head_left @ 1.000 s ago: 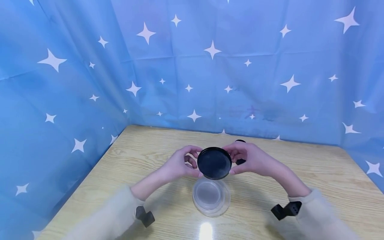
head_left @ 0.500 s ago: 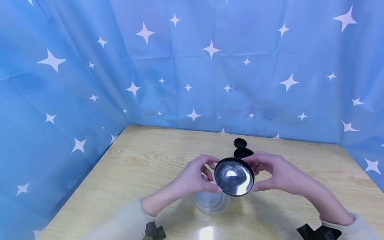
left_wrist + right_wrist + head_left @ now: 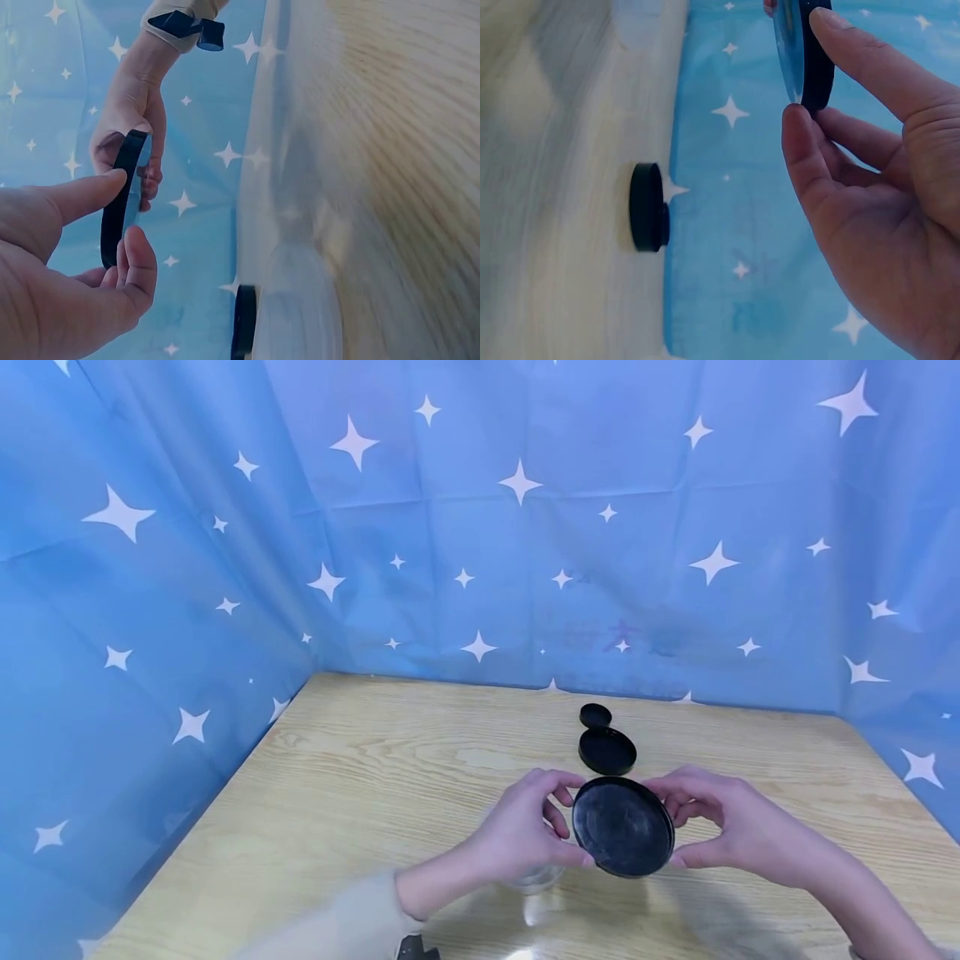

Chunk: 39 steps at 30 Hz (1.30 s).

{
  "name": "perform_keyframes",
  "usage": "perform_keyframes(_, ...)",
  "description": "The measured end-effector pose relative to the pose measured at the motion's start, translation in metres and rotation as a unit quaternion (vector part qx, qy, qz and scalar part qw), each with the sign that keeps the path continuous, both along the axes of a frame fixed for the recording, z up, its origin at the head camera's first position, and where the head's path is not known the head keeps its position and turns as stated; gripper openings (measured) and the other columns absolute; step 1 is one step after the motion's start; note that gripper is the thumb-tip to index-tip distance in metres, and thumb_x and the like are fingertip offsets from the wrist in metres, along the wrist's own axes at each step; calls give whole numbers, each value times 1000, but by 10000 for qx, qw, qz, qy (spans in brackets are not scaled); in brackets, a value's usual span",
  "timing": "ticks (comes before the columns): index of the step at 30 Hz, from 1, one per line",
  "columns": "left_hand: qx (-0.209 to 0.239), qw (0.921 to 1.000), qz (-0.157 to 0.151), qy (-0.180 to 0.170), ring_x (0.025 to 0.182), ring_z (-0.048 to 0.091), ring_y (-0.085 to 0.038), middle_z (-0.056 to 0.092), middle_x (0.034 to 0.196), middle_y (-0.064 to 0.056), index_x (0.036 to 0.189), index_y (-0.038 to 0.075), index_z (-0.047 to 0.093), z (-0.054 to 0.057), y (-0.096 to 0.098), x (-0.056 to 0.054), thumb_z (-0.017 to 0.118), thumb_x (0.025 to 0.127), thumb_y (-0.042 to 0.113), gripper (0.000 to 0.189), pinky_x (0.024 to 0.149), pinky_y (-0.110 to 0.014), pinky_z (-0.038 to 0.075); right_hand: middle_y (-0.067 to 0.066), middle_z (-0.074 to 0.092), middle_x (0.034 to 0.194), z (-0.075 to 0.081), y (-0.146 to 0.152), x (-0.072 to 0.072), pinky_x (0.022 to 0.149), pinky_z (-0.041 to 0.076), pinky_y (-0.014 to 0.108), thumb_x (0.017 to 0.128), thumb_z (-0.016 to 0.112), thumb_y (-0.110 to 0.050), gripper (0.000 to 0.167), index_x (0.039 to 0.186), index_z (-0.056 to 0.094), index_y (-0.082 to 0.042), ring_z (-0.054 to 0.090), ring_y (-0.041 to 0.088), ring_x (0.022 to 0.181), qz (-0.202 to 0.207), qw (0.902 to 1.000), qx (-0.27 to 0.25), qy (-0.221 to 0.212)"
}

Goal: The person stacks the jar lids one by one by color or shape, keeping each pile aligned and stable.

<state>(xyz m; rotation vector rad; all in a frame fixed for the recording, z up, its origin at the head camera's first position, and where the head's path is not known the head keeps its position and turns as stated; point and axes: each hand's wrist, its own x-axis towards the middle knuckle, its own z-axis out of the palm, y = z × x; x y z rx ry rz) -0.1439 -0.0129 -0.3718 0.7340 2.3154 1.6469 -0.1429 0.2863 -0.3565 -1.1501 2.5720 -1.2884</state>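
Note:
Both hands hold a large round black lid [image 3: 622,828] by its opposite edges, raised over the table and tilted toward the head camera. On its left rim, my left hand [image 3: 531,828] pinches it between thumb and fingers; the thumb pressing the black rim [image 3: 114,217] shows in the left wrist view. My right hand [image 3: 738,827] grips the opposite edge, and its thumb lies on the lid [image 3: 821,60] in the right wrist view. A clear plastic container [image 3: 542,882] on the table is mostly hidden behind my left hand and wrist.
Just beyond the held lid, a medium black lid [image 3: 607,752] lies on the wooden table [image 3: 390,752]. A smaller black lid [image 3: 596,716] lies behind it, close to or touching it. A blue star-patterned curtain [image 3: 450,535] stands along the back and left side.
Both hands have carried the large lid right and toward the head camera, away from above the clear container. The lid's tilt varied on the way. The two smaller lids came into full view.

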Motion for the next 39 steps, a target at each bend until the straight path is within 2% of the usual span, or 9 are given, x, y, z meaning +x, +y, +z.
perform_keyframes(11, -114, 9995, -25, -296, 69, 62, 2, 51, 103, 8, 137, 9, 62, -21, 30, -1, 91, 71, 1, 73, 67, -17, 52, 0, 62, 117, -26, 29, 0, 81, 52, 17, 78, 88, -3, 68, 137, 56, 6, 63, 11, 93, -152, 9990, 252, -347)
perform_keyframes(16, 5, 9972, 132, -731, 69, 64, 2, 49, 105, 7, 138, 7, 60, -31, 46, 5, 90, 70, -5, 76, 66, -16, 53, -2, 61, 114, -38, 40, 0, 79, 53, 19, 80, 87, -3, 67, 137, 55, 10, 61, 11, 92, -155, 9977, 395, -532)
perform_keyframes(19, 36, 9959, 328, -841, 68, 63, 2, 47, 105, 7, 138, 7, 60, -38, 56, 9, 90, 69, -7, 77, 66, -16, 52, -2, 62, 114, -46, 46, -1, 77, 53, 20, 81, 86, -3, 66, 137, 54, 11, 59, 12, 91, -164, 9971, 380, -644)
perform_keyframes(23, 81, 9947, 658, -789, 65, 60, 3, 47, 103, 8, 135, 7, 62, -49, 67, 13, 90, 66, -9, 76, 65, -15, 51, -1, 61, 117, -56, 50, -1, 76, 54, 22, 82, 84, -2, 64, 137, 53, 11, 60, 13, 89, -203, 9958, 331, -825)
perform_keyframes(25, 91, 9943, 755, -744, 64, 60, 3, 47, 104, 9, 134, 7, 63, -53, 71, 15, 89, 66, -10, 74, 71, -15, 51, 0, 61, 117, -61, 51, 0, 74, 53, 23, 83, 83, -2, 64, 137, 53, 12, 60, 14, 88, -207, 9951, 354, -901)
perform_keyframes(30, -181, 9927, 953, -717, 80, 51, 6, 47, 103, 11, 128, 10, 65, -60, 80, 19, 90, 66, -6, 69, 92, -19, 44, 3, 59, 118, -70, 55, 1, 70, 52, 25, 85, 81, -1, 64, 138, 49, 16, 58, 14, 88, -243, 9907, 374, -1284)
perform_keyframes(33, -266, 9914, 1106, -646, 76, 52, 5, 49, 102, 11, 126, 8, 65, -63, 84, 19, 90, 65, -6, 68, 93, -20, 44, 6, 58, 119, -74, 55, 0, 70, 52, 25, 86, 80, -1, 66, 140, 47, 17, 57, 14, 89, -255, 9888, 325, -1436)
perform_keyframes(39, -471, 9900, 1318, -171, 65, 53, 6, 49, 101, 9, 125, 4, 65, -68, 91, 18, 87, 64, -8, 66, 90, -17, 45, 6, 58, 115, -81, 55, -1, 71, 53, 25, 85, 80, 2, 67, 141, 47, 17, 56, 13, 88, -251, 9927, 291, -1147)
